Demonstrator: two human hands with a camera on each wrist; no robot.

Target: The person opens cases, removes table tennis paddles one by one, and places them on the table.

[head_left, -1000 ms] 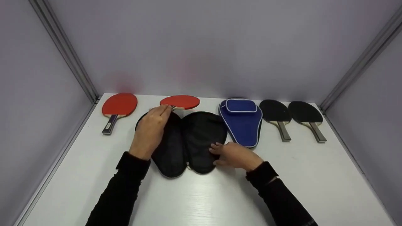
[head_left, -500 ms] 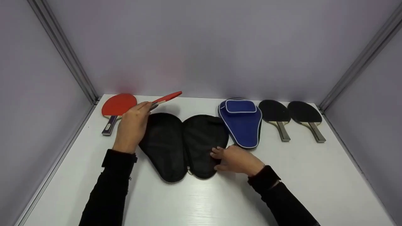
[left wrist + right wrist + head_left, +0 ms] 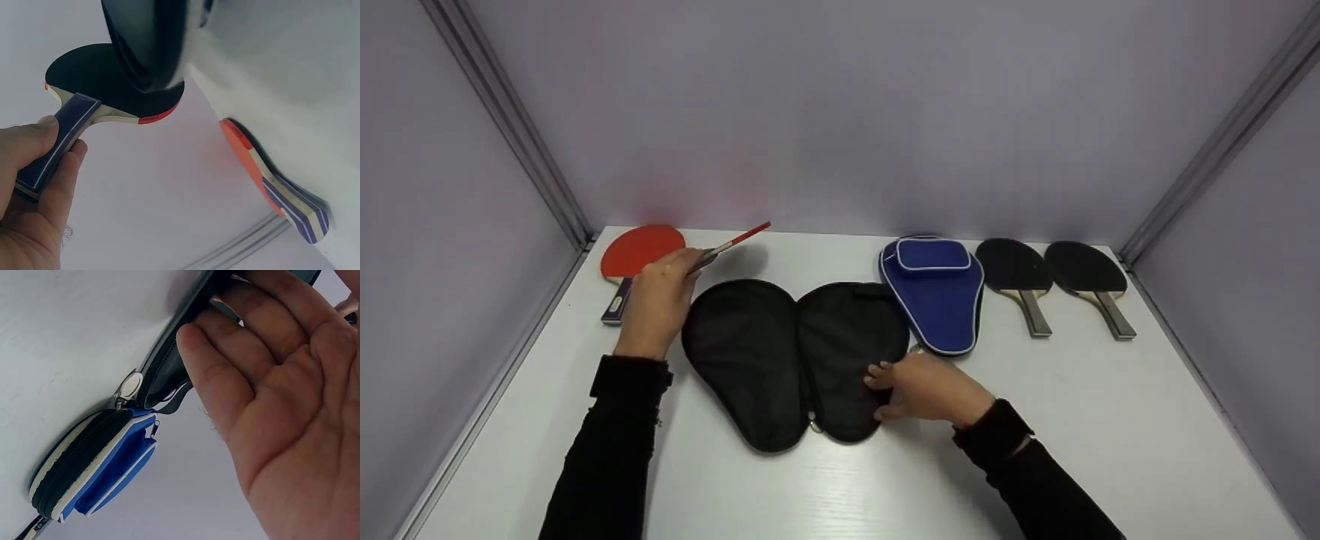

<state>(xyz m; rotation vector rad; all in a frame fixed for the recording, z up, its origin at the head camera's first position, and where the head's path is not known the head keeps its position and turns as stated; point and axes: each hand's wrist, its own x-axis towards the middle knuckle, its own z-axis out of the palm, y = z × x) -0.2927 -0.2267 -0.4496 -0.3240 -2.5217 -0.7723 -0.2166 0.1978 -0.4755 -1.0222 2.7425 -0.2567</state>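
My left hand (image 3: 658, 304) grips a table tennis paddle (image 3: 742, 236) by its dark blue striped handle, raised above the table. The head view shows this paddle nearly edge-on; its black face (image 3: 107, 79) shows in the left wrist view. A black zippered paddle case (image 3: 746, 352) lies unfolded in the middle, inner sides up. My right hand (image 3: 934, 386) rests at the right edge of its right half, fingertips over the rim. In the right wrist view those fingers are mostly straight, beside the zipper (image 3: 163, 354).
A red paddle (image 3: 643, 251) lies at the back left, partly behind my left hand. Right of the black case is a blue case (image 3: 941, 300) with white piping and a small pocket. Two black-faced paddles (image 3: 1012, 266) lie at the back right. Walls enclose the table.
My left hand has lifted the paddle off the black case's far side and carried it left, tilting it edge-on. The case has slid toward me with my right hand on it.
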